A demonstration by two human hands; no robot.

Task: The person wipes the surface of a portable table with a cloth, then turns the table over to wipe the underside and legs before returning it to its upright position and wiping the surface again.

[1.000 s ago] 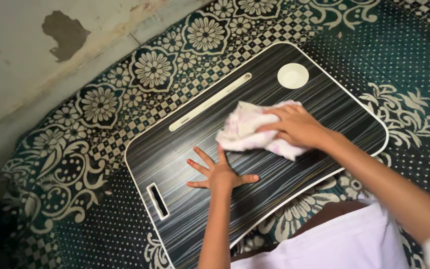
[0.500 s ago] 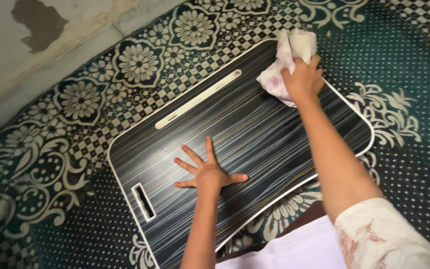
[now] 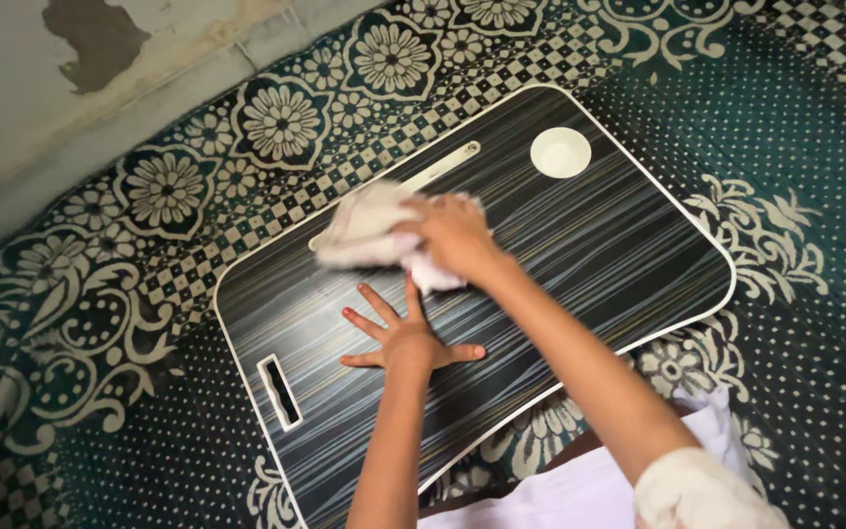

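Note:
A dark striped lap table (image 3: 599,255) with a white rim lies on a patterned bedspread. My left hand (image 3: 408,338) rests flat on its near middle, fingers spread. My right hand (image 3: 452,235) presses a crumpled white cloth (image 3: 369,230) with faint pink print onto the table's far-left part, just beyond my left hand. The cloth is blurred with motion. It covers part of a long pale groove (image 3: 443,162) along the table's far edge.
A round white cup recess (image 3: 560,152) sits at the table's far right corner, and a slot handle (image 3: 278,392) near its left end. The dark green and white floral bedspread (image 3: 164,186) surrounds the table. A stained wall (image 3: 41,69) runs at the upper left.
My right hand has swept the cloth from the table's far right corner leftward to the far-left part, uncovering the round recess. My left hand has stayed pressed in place.

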